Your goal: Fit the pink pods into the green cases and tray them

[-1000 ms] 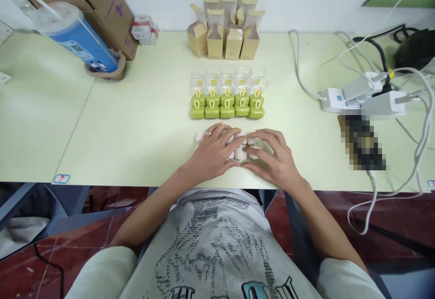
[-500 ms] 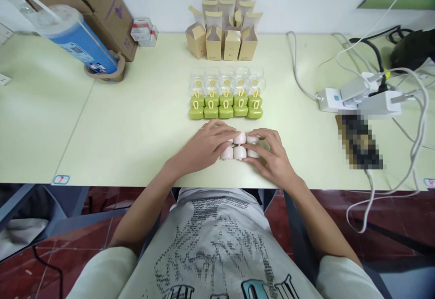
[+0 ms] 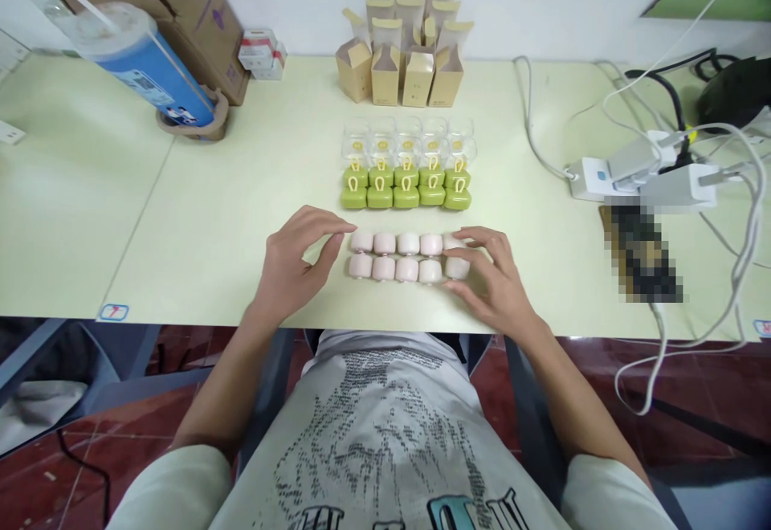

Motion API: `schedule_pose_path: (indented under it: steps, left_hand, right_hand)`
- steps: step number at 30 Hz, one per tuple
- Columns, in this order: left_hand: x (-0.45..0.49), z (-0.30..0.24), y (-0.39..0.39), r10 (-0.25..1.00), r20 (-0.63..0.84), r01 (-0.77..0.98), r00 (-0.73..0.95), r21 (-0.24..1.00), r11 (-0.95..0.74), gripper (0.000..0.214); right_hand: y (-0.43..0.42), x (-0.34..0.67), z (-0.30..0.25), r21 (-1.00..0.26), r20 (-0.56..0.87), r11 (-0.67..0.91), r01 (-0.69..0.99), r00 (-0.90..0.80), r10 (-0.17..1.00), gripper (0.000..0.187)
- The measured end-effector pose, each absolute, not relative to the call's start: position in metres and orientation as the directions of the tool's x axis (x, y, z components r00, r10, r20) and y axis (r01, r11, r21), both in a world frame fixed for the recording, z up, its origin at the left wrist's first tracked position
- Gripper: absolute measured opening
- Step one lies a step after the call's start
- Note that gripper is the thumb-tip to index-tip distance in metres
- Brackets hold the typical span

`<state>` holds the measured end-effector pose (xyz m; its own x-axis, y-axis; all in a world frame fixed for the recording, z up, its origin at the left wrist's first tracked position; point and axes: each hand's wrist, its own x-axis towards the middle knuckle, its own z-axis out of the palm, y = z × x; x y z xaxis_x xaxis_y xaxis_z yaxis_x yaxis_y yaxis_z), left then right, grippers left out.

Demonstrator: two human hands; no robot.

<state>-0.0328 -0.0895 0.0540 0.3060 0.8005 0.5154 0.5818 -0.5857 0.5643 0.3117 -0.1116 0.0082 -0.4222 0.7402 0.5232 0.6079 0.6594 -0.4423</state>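
Small rounded pale pink and white pieces (image 3: 408, 270) stand in two rows near the table's front edge. My left hand (image 3: 301, 257) is at their left end, its index fingertip close to the far-left pink piece (image 3: 362, 242); thumb and index finger are apart with nothing between them. At the other end my right hand (image 3: 491, 277) curves its spread fingers around the last white pieces (image 3: 456, 267), partly covering them. Whether those fingers press on the pieces is hard to tell. Just behind stand two rows of green pieces with yellow loops (image 3: 405, 197).
Clear plastic covers (image 3: 408, 130) and open cardboard boxes (image 3: 418, 76) line up farther back. On the left are a blue cup (image 3: 169, 72) in a holder, a large carton (image 3: 205, 24) and small boxes (image 3: 263, 55). A power strip (image 3: 593, 179) and cables lie right, beside a pixelated object (image 3: 642, 253).
My left hand has moved left off the pink and white pieces, uncovering both rows. My right hand stays around the right end. The view has shifted slightly.
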Motion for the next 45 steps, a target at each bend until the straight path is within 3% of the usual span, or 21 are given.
schedule_pose_path:
  steps: [3, 6, 11, 17, 20, 28, 34, 40, 42, 45]
  left_hand:
    - [-0.02, 0.053, -0.106, 0.736, 0.573, 0.543, 0.361, 0.512, -0.666, 0.019]
    - [-0.014, 0.051, -0.114, 0.666, 0.614, 0.514, 0.423, 0.443, -0.734, 0.021]
    - [-0.025, 0.046, -0.109, 0.687, 0.604, 0.59, 0.404, 0.401, -0.7, 0.018]
    - [-0.013, 0.028, -0.118, 0.625, 0.56, 0.71, 0.544, 0.09, -0.699, 0.017]
    - [-0.001, 0.02, -0.126, 0.671, 0.511, 0.762, 0.537, 0.047, -0.646, 0.024]
    - [0.016, 0.009, -0.127, 0.742, 0.426, 0.787, 0.518, 0.104, -0.609, 0.031]
    - [0.013, 0.003, -0.12, 0.754, 0.485, 0.732, 0.443, 0.29, -0.616, 0.031]
    - [-0.032, 0.018, -0.116, 0.792, 0.578, 0.711, 0.194, 0.473, -0.519, 0.019]
    - [-0.045, 0.021, -0.115, 0.835, 0.507, 0.701, 0.213, 0.516, -0.492, 0.026]
    - [-0.051, 0.02, -0.111, 0.858, 0.358, 0.667, 0.368, 0.541, -0.512, 0.055]
  right_hand:
    - [-0.104, 0.317, 0.024, -0.497, 0.511, 0.583, 0.643, -0.326, 0.795, 0.023]
    - [-0.095, 0.317, 0.04, -0.453, 0.497, 0.583, 0.674, -0.353, 0.793, 0.015]
    - [-0.09, 0.298, 0.051, -0.46, 0.465, 0.619, 0.637, -0.422, 0.779, 0.017]
    - [-0.085, 0.273, 0.054, -0.365, 0.377, 0.634, 0.682, -0.514, 0.771, 0.022]
    - [-0.083, 0.276, 0.055, -0.369, 0.362, 0.609, 0.702, -0.495, 0.79, 0.023]
    - [-0.082, 0.301, 0.057, -0.451, 0.308, 0.496, 0.742, -0.392, 0.867, 0.019]
    - [-0.082, 0.303, 0.058, -0.461, 0.334, 0.5, 0.733, -0.379, 0.863, 0.019]
    - [-0.086, 0.315, 0.057, -0.498, 0.319, 0.481, 0.721, -0.364, 0.875, 0.019]
    - [-0.086, 0.318, 0.053, -0.495, 0.305, 0.49, 0.717, -0.385, 0.871, 0.023]
    - [-0.084, 0.319, 0.046, -0.49, 0.275, 0.537, 0.687, -0.463, 0.843, 0.034]
